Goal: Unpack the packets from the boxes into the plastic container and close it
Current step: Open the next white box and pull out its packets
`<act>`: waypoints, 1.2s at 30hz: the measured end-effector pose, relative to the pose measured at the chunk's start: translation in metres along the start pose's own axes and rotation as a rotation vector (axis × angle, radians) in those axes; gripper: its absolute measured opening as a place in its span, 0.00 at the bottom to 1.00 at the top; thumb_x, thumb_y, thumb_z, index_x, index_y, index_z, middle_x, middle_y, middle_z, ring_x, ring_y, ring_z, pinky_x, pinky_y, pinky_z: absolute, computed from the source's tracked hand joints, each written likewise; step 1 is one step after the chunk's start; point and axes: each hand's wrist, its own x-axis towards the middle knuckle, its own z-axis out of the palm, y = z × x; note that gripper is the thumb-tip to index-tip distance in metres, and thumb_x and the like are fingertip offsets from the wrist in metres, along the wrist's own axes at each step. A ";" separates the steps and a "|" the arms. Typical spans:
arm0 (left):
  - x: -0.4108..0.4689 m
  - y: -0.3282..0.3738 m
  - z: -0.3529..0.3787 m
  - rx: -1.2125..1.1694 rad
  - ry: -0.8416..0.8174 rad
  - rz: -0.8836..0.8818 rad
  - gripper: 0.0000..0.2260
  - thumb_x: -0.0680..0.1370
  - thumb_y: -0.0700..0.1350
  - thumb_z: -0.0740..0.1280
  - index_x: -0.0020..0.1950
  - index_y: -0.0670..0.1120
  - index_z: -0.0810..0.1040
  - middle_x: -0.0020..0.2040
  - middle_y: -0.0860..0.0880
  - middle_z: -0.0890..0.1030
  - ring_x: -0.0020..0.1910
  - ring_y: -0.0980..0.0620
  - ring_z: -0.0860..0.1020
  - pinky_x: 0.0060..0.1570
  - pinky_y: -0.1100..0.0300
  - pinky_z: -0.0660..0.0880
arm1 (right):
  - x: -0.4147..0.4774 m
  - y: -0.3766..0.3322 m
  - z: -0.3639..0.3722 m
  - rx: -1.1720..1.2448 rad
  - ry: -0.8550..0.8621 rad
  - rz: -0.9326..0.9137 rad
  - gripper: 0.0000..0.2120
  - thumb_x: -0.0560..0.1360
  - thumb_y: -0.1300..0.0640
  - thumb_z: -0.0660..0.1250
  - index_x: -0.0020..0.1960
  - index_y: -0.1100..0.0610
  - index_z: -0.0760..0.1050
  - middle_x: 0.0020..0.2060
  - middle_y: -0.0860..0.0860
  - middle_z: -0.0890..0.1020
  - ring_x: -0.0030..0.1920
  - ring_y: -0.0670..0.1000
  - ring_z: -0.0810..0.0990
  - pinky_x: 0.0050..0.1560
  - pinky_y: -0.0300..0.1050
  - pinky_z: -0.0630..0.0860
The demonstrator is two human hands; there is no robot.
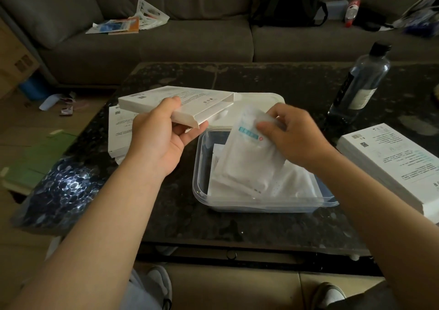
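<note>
My left hand (159, 135) grips a flat white box (180, 103) with its flap open, held above the table left of the container. My right hand (288, 132) pinches a stack of white packets (249, 157) with a teal label, their lower ends inside the clear plastic container (200, 190). More white packets (294, 183) lie in the container. The container's white lid (261, 98) lies behind it, partly hidden by the box and packets.
Flat white boxes (120, 133) lie on the dark table at the left, and a stack of boxes (389, 160) at the right. A dark bottle (361, 84) stands at the back right. A shiny blue bag (64, 190) sits at the left edge. A sofa is behind.
</note>
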 end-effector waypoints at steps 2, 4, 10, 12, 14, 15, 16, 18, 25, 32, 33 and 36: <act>0.000 0.000 0.000 0.006 -0.003 -0.004 0.18 0.81 0.41 0.71 0.70 0.44 0.74 0.59 0.40 0.84 0.53 0.43 0.87 0.41 0.53 0.85 | 0.002 0.001 0.008 -0.064 -0.082 0.008 0.07 0.79 0.47 0.67 0.48 0.50 0.75 0.43 0.44 0.81 0.42 0.46 0.82 0.39 0.39 0.80; -0.001 0.000 0.000 0.014 -0.004 -0.006 0.18 0.82 0.42 0.71 0.70 0.45 0.73 0.60 0.41 0.84 0.53 0.43 0.87 0.41 0.53 0.85 | 0.003 0.002 0.016 -0.103 -0.143 0.010 0.07 0.79 0.46 0.66 0.49 0.49 0.75 0.44 0.43 0.80 0.42 0.46 0.81 0.37 0.35 0.76; 0.001 0.001 -0.002 0.020 -0.013 -0.014 0.16 0.82 0.42 0.71 0.69 0.46 0.74 0.59 0.41 0.84 0.52 0.43 0.87 0.43 0.52 0.85 | 0.000 -0.001 0.023 -0.325 -0.303 -0.052 0.26 0.77 0.49 0.71 0.72 0.48 0.68 0.65 0.48 0.75 0.63 0.51 0.76 0.60 0.44 0.75; 0.002 0.000 -0.002 0.026 -0.017 -0.015 0.16 0.82 0.42 0.71 0.69 0.46 0.74 0.59 0.41 0.84 0.52 0.43 0.87 0.43 0.52 0.86 | -0.002 -0.001 0.025 -0.474 -0.308 -0.111 0.31 0.76 0.47 0.71 0.76 0.46 0.64 0.69 0.48 0.72 0.67 0.53 0.73 0.65 0.48 0.72; 0.002 0.000 -0.002 0.025 -0.021 -0.017 0.16 0.81 0.42 0.71 0.68 0.46 0.74 0.59 0.41 0.84 0.52 0.43 0.87 0.44 0.51 0.86 | -0.004 -0.002 0.026 -0.640 -0.308 -0.196 0.34 0.76 0.43 0.70 0.77 0.44 0.60 0.72 0.48 0.69 0.70 0.53 0.69 0.68 0.53 0.71; 0.002 0.000 -0.002 0.025 -0.023 -0.017 0.15 0.81 0.42 0.71 0.68 0.46 0.75 0.59 0.41 0.84 0.52 0.43 0.87 0.44 0.51 0.86 | -0.004 -0.002 0.027 -0.717 -0.314 -0.239 0.35 0.75 0.42 0.70 0.78 0.44 0.59 0.73 0.48 0.69 0.71 0.53 0.68 0.69 0.54 0.70; 0.002 0.000 -0.002 0.027 -0.026 -0.018 0.15 0.81 0.42 0.71 0.67 0.46 0.75 0.59 0.41 0.84 0.53 0.43 0.87 0.45 0.51 0.86 | -0.005 -0.003 0.028 -0.773 -0.323 -0.274 0.35 0.75 0.41 0.69 0.78 0.45 0.59 0.73 0.48 0.68 0.71 0.54 0.68 0.69 0.54 0.70; 0.001 0.000 -0.002 0.034 -0.036 -0.024 0.12 0.82 0.42 0.71 0.64 0.46 0.76 0.59 0.41 0.84 0.53 0.43 0.87 0.45 0.51 0.86 | -0.006 -0.004 0.029 -0.800 -0.345 -0.279 0.34 0.75 0.38 0.68 0.77 0.44 0.61 0.74 0.47 0.69 0.72 0.53 0.68 0.69 0.54 0.69; 0.000 0.000 -0.003 0.031 -0.049 -0.029 0.12 0.82 0.42 0.71 0.64 0.47 0.76 0.58 0.42 0.85 0.51 0.45 0.88 0.45 0.51 0.86 | -0.016 0.000 0.030 -0.664 -0.635 -0.151 0.40 0.72 0.31 0.65 0.79 0.39 0.53 0.79 0.42 0.58 0.78 0.51 0.59 0.75 0.52 0.61; -0.002 0.001 -0.001 0.033 -0.054 -0.039 0.09 0.82 0.41 0.71 0.61 0.47 0.76 0.59 0.42 0.84 0.53 0.43 0.87 0.49 0.48 0.86 | -0.014 0.007 0.036 -0.704 -0.745 -0.212 0.38 0.76 0.33 0.62 0.79 0.38 0.48 0.81 0.42 0.50 0.80 0.50 0.49 0.77 0.52 0.52; -0.003 0.001 0.000 0.034 -0.056 -0.040 0.08 0.82 0.41 0.71 0.60 0.47 0.76 0.59 0.42 0.84 0.53 0.43 0.87 0.49 0.48 0.86 | -0.014 0.007 0.036 -0.708 -0.749 -0.216 0.38 0.76 0.33 0.62 0.79 0.38 0.48 0.81 0.43 0.50 0.80 0.50 0.48 0.77 0.52 0.52; -0.004 0.001 0.001 0.038 -0.054 -0.045 0.07 0.82 0.41 0.71 0.58 0.48 0.76 0.59 0.42 0.84 0.53 0.43 0.87 0.49 0.48 0.86 | -0.014 0.009 0.037 -0.733 -0.747 -0.236 0.38 0.76 0.33 0.62 0.80 0.38 0.48 0.81 0.43 0.50 0.80 0.51 0.49 0.77 0.52 0.52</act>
